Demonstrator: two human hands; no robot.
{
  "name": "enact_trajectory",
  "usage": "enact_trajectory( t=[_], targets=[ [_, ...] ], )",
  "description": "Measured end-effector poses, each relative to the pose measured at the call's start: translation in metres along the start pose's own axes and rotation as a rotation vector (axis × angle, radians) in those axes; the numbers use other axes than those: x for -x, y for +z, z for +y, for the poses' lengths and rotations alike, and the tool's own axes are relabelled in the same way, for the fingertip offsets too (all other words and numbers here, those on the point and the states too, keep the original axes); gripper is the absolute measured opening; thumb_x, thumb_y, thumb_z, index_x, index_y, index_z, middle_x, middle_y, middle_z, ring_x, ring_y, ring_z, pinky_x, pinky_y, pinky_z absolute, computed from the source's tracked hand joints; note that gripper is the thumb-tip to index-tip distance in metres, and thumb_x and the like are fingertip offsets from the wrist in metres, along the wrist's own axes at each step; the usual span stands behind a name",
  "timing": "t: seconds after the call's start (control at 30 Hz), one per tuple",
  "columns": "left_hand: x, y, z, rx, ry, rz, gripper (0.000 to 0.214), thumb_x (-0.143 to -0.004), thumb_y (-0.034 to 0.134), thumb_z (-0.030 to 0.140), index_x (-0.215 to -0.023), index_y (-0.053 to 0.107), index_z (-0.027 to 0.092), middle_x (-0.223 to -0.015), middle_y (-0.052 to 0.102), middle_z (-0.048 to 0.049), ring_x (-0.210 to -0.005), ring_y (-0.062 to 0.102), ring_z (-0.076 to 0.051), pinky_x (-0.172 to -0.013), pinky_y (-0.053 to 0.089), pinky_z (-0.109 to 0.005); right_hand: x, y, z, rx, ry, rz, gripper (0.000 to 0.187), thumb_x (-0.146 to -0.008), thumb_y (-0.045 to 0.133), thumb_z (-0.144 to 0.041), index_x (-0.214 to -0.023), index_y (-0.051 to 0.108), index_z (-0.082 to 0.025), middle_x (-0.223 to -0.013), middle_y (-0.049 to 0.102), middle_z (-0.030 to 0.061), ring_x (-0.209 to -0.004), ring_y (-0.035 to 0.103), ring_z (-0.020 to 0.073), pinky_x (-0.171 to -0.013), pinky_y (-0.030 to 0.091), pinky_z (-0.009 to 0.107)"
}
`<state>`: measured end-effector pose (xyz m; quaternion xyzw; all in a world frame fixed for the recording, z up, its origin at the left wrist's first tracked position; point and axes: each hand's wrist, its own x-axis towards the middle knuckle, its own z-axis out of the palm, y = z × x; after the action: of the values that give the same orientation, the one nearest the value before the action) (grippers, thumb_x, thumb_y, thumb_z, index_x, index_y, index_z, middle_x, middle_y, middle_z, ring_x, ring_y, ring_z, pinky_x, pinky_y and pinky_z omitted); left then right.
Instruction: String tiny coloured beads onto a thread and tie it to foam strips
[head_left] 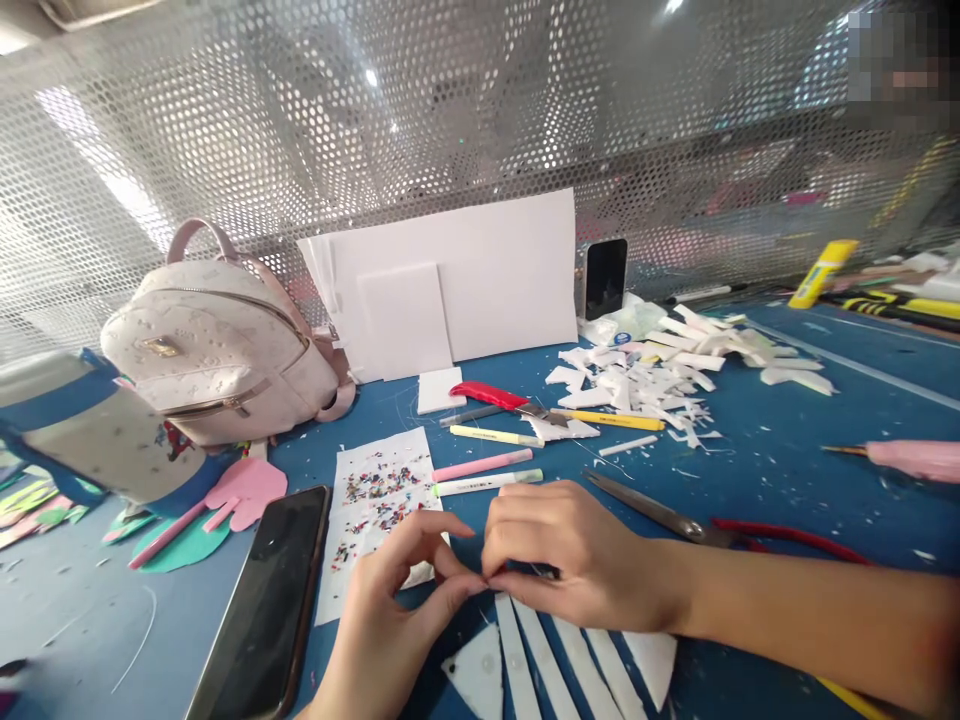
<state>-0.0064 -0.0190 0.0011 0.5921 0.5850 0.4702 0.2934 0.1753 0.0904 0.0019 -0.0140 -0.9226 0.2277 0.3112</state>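
The left hand [397,600] and right hand [570,560] are meeting fingertip to fingertip low in the middle of the table [787,470], pinching at something too small to make out — whether anything is actually held there, I cannot tell. The left fingers are curling into a loose ring, thumb and forefinger nearly closed; the right hand is lying knuckles up, fingers bunched narrow. Just below them, white strips [555,670] are lying side by side, their upper ends touching or passing under the right hand.

Going down in size from the blue table: white boards [480,270] are leaning upright against the mesh wall at the back, with a pale backpack [217,350] sitting to their left. A heap of white scraps [660,380] is spreading right of centre. A dark phone [270,600] is lying flat just left of the left hand, and beside it a paper [375,500] is carrying a scatter of coloured specks — its lower edge is touching the left fingers. Scissors [675,518] with red handles are lying just beyond the right wrist. Near the backpack a pink foam hand [247,492] is resting on a green cutout. Above the hands a red knife [495,396] and several pens [487,465] are lying in a loose row.
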Motion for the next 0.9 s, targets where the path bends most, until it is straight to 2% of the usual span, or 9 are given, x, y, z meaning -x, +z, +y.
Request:
enact_trajectory(
  t=[0.13, 0.27, 0.33, 0.43, 0.63, 0.77, 0.9],
  targets=[
    [0.001, -0.003, 0.001, -0.058, 0.088, -0.057, 0.012, -0.083, 0.068, 0.016, -0.092, 0.066, 0.024, -0.067, 0.067, 0.0028, -0.065, 0.063, -0.014, -0.068, 0.05, -0.025, -0.002, -0.004, -0.001, -0.104, 0.136, 0.066, 0.003, -0.09, 0.057, -0.017, -0.087, 0.058, -0.018, -0.079, 0.06, -0.0001, -0.071, 0.049, 0.0117, -0.065, 0.04, 0.025],
    [0.003, -0.006, 0.003, -0.099, 0.306, -0.25, 0.013, -0.09, 0.061, 0.017, -0.086, 0.071, 0.024, -0.077, 0.073, -0.004, -0.07, 0.066, -0.018, -0.066, 0.051, -0.027, -0.004, -0.008, -0.001, -0.189, 0.242, 0.092, 0.006, -0.092, 0.056, -0.018, -0.087, 0.058, -0.017, -0.081, 0.061, -0.0005, -0.07, 0.05, 0.0106, -0.066, 0.043, 0.024],
    [0.004, -0.006, 0.002, -0.108, 0.396, -0.273, 0.018, -0.094, 0.056, 0.024, -0.089, 0.073, 0.026, -0.076, 0.073, -0.0068, -0.07, 0.065, -0.021, -0.064, 0.05, -0.031, -0.005, -0.008, -0.002, -0.208, 0.261, 0.096, 0.006, -0.092, 0.056, -0.017, -0.087, 0.059, -0.017, -0.081, 0.061, -0.001, -0.07, 0.051, 0.0103, -0.066, 0.043, 0.023],
    [0.005, -0.004, -0.003, -0.102, 0.454, -0.25, 0.024, -0.096, 0.052, 0.03, -0.092, 0.075, 0.027, -0.07, 0.07, -0.008, -0.067, 0.063, -0.022, -0.06, 0.048, -0.032, -0.005, -0.008, -0.001, -0.201, 0.251, 0.092, 0.006, -0.093, 0.057, -0.016, -0.087, 0.06, -0.017, -0.081, 0.062, -0.0016, -0.071, 0.051, 0.0099, -0.066, 0.043, 0.023],
    [0.004, -0.007, -0.003, -0.154, 0.459, -0.238, 0.022, -0.095, 0.053, 0.027, -0.094, 0.075, 0.027, -0.073, 0.071, -0.008, -0.068, 0.064, -0.022, -0.06, 0.049, -0.032, -0.005, -0.007, 0.001, -0.184, 0.205, 0.069, 0.009, -0.094, 0.056, -0.016, -0.092, 0.065, -0.017, -0.086, 0.066, -0.0003, -0.077, 0.056, 0.0104, -0.072, 0.045, 0.024],
    [-0.01, -0.029, 0.007, -0.427, 0.574, -0.236, 0.019, -0.091, 0.057, 0.018, -0.098, 0.073, 0.025, -0.072, 0.071, -0.0056, -0.067, 0.063, -0.02, -0.065, 0.049, -0.032, -0.005, -0.008, 0.002, -0.234, 0.305, 0.092, 0.008, -0.093, 0.061, -0.022, -0.089, 0.067, -0.018, -0.085, 0.066, 0.0003, -0.072, 0.056, 0.0101, -0.06, 0.043, 0.022],
    [-0.033, -0.062, 0.005, -0.599, 0.436, -0.02, 0.01, -0.09, 0.059, 0.021, -0.091, 0.069, 0.023, -0.082, 0.073, -0.0037, -0.077, 0.067, -0.019, -0.072, 0.05, -0.029, -0.007, -0.009, 0.001, -0.275, 0.379, 0.154, 0.005, -0.089, 0.063, -0.018, -0.085, 0.064, -0.017, -0.085, 0.065, 0.0012, -0.068, 0.055, 0.0096, -0.05, 0.037, 0.021]
  ],
)
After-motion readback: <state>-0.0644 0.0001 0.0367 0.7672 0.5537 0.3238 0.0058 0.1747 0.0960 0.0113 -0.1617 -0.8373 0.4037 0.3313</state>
